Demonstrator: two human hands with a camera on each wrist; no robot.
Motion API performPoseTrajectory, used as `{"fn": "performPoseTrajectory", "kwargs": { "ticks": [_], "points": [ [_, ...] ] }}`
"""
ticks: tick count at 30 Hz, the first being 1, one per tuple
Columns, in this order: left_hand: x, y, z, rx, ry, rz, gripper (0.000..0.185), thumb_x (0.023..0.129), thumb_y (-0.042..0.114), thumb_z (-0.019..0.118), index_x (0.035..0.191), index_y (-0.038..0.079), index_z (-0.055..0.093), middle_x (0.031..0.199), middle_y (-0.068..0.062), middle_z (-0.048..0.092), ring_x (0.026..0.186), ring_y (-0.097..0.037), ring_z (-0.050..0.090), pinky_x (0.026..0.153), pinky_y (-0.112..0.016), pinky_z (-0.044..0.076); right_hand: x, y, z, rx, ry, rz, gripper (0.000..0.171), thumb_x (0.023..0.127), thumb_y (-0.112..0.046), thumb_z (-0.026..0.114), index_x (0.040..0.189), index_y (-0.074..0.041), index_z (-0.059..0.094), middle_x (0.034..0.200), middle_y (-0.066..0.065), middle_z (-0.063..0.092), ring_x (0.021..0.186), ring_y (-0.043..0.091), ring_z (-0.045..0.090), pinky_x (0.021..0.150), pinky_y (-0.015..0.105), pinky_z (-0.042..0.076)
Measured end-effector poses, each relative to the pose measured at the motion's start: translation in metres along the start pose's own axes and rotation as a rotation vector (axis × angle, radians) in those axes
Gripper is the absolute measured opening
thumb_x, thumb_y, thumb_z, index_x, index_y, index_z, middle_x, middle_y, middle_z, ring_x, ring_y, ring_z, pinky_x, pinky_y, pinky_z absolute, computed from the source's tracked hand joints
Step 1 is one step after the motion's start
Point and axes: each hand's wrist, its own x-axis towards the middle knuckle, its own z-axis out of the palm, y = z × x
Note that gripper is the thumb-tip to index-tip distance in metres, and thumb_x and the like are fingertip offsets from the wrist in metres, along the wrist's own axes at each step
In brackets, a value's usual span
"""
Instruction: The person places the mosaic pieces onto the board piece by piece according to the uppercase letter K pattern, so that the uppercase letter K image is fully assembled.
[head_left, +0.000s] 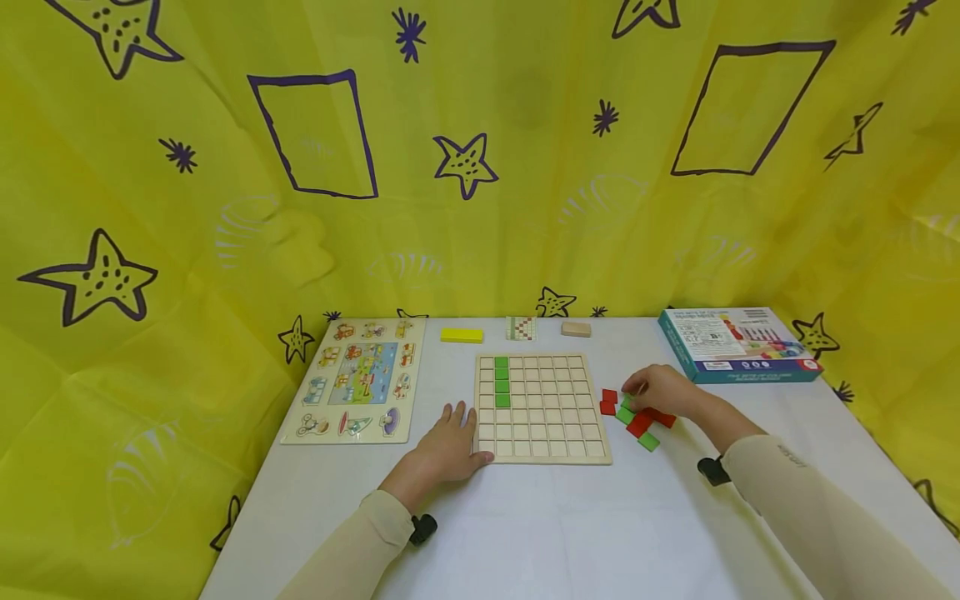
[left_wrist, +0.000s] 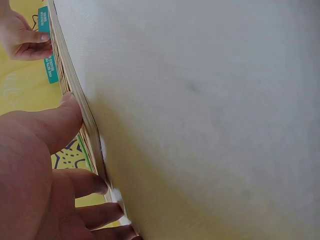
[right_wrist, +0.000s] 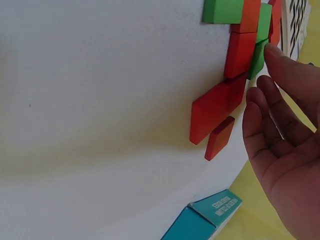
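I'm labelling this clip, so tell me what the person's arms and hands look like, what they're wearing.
Both arms wear long cream, close-fitting sleeves that end at the wrist. A small black device sits at each cuff, under the left wrist and beside the right wrist. The left hand and right hand are bare: no gloves, and no rings or watch that I can see.

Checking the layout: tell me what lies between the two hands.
The wooden grid board, with four green tiles in one column, lies between left hand and right hand, in the head view.

A white table (head_left: 525, 533) stands before a yellow curtain (head_left: 480, 167) — purple stars and squares printed across it.
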Motion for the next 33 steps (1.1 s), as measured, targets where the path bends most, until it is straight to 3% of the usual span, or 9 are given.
{"fn": "performPoseTrajectory", "kwargs": {
  "ticks": [12,26,33],
  "points": [
    [0.002,-0.001,0.002,0.000,0.000,-0.003,0.084,0.098,0.053,0.058,0.153,-0.006,0.034,0.160,-0.028,0.026,0.147,-0.047,0.023,0.117,-0.049,0.030,0.001,-0.001,0.004,-0.060,0.006,-0.037,0.030,0.088,-0.001,0.074,0.118,0.000,0.072,0.106,0.010,0.070,0.097,0.028,0.059,0.093,0.047,0.052],
    [0.001,-0.001,0.001,0.008,-0.002,0.003,0.084,0.098,0.053,0.057,0.153,-0.006,0.034,0.159,-0.028,0.026,0.147,-0.047,0.023,0.118,-0.048,0.028,0.003,-0.010,-0.004,-0.015,0.035,-0.043,0.013,0.088,-0.003,0.075,0.100,-0.006,0.069,0.094,0.007,0.064,0.087,0.025,0.056,0.077,0.035,0.053],
    [0.000,0.000,0.001,0.006,0.002,0.000,0.083,0.098,0.053,0.057,0.153,-0.006,0.034,0.159,-0.028,0.027,0.147,-0.047,0.024,0.117,-0.048,0.029,0.010,-0.027,-0.012,-0.007,0.083,-0.099,0.016,0.090,-0.003,0.073,0.105,-0.001,0.068,0.096,0.008,0.065,0.082,0.022,0.060,0.074,0.033,0.054]
  ]
}}
